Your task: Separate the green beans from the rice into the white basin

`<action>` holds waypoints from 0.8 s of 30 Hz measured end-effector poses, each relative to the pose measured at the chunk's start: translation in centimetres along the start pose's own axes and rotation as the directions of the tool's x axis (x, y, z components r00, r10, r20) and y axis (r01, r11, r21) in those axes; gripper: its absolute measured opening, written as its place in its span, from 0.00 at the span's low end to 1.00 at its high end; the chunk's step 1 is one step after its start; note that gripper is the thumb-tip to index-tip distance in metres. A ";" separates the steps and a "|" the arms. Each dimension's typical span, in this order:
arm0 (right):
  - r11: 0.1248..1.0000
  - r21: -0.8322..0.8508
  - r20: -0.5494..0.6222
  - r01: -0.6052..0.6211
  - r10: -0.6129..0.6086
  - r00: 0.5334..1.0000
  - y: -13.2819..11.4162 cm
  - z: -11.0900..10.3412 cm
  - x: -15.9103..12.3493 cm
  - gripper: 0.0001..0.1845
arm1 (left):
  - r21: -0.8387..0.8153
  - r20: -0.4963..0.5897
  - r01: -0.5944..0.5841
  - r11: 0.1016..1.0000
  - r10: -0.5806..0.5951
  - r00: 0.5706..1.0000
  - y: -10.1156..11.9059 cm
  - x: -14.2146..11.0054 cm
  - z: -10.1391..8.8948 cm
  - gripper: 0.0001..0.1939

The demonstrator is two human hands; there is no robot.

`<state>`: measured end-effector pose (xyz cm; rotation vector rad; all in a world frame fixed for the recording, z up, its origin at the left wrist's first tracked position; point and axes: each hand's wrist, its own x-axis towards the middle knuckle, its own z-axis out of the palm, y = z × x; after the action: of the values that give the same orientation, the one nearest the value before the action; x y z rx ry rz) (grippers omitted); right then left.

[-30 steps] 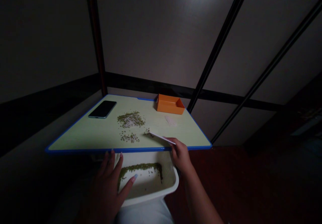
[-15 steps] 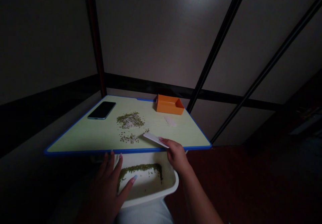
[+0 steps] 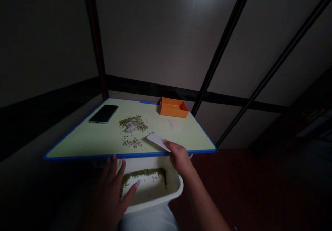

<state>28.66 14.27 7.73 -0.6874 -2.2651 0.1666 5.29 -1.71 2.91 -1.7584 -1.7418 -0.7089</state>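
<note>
My right hand (image 3: 179,157) pinches a flat white card (image 3: 157,141) over the near part of a pale green tabletop (image 3: 90,141) with a blue rim. Just left of the card lies a small scatter of green and whitish grains (image 3: 132,142). Behind it a larger pile of green grains mixed with white bits (image 3: 133,123) is spread out. My left hand (image 3: 111,189), fingers spread, rests by the table's front edge, over the left side of a white tub (image 3: 178,187). Green grains (image 3: 147,172) line the tub's far inner side, below the table edge.
An orange open box (image 3: 173,108) stands at the table's back right, with a small patch of whitish bits (image 3: 175,124) in front of it. A dark-screened phone (image 3: 104,114) lies at the back left. Panelled walls (image 3: 155,44) rise behind the table.
The card has tilted so more of its flat face shows, and it now covers part of the few grains near its tip. My left hand keeps its place.
</note>
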 end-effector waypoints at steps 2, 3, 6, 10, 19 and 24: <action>1.000 -0.028 0.003 -0.011 0.011 1.000 -0.1 0.0 0.1 0.30 | 0.004 0.002 -0.001 1.000 0.001 1.000 0.0 0.1 0.0 0.38; 0.999 -0.041 0.004 -0.018 0.018 1.000 -0.2 0.0 0.1 0.30 | 0.005 0.003 0.000 1.000 0.000 1.000 0.0 0.1 0.0 0.37; 0.997 -0.065 0.006 -0.035 0.035 0.999 -0.2 0.0 0.2 0.31 | 0.009 0.004 -0.001 1.000 0.001 1.000 0.0 0.2 0.0 0.37; 0.996 -0.089 0.007 -0.012 0.013 1.000 -0.3 0.0 0.2 0.31 | 0.008 0.002 -0.006 1.000 0.006 1.000 0.1 0.2 -0.1 0.38; 0.992 -0.114 0.005 -0.058 0.059 0.998 0.0 0.2 0.0 0.31 | 0.004 0.004 0.008 1.000 -0.008 1.000 0.1 0.1 0.0 0.37; 0.988 -0.107 -0.004 -0.110 0.111 0.994 0.0 0.4 0.1 0.31 | -0.011 0.012 0.008 1.000 -0.007 1.000 0.1 0.1 0.0 0.37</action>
<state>28.33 14.35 7.46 -0.8701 -2.2511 0.0998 5.35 -1.65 2.98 -1.7676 -1.7566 -0.7132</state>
